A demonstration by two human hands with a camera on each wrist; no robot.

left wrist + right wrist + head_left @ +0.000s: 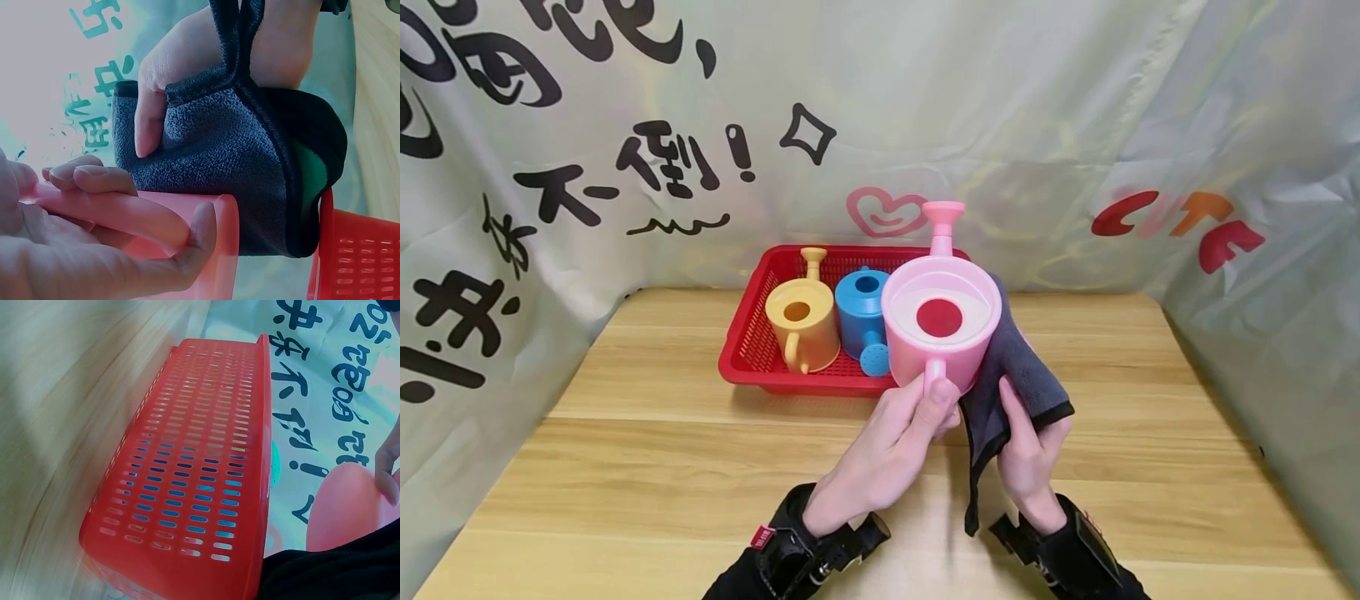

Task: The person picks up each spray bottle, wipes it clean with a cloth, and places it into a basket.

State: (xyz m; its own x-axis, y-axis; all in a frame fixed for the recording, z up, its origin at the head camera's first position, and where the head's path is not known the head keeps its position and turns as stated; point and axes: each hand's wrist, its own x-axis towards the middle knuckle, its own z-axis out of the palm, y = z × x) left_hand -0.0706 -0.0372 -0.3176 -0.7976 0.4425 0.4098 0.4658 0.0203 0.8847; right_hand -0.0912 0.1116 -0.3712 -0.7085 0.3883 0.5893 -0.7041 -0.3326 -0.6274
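Observation:
My left hand [880, 446] grips the handle [119, 212] of a pink watering can [910, 354], raised over the basket's right front part. The can's round top opening faces the head camera, and its spout points away. My right hand [1030, 454] holds a dark grey cloth [1018, 362] with black edging, the thumb lying over it and most fingers hidden behind. The cloth rests against the right side of the can. In the left wrist view, folds of the cloth [212, 140] wrap the hand and meet the pink wall.
A red slotted basket [752, 333] stands at the back of the wooden table [700, 475]. Inside it are a yellow watering can [820, 333] and a blue watering can [853, 304], the latter partly hidden by the pink one. A pale printed curtain [1000, 108] hangs behind and along both sides.

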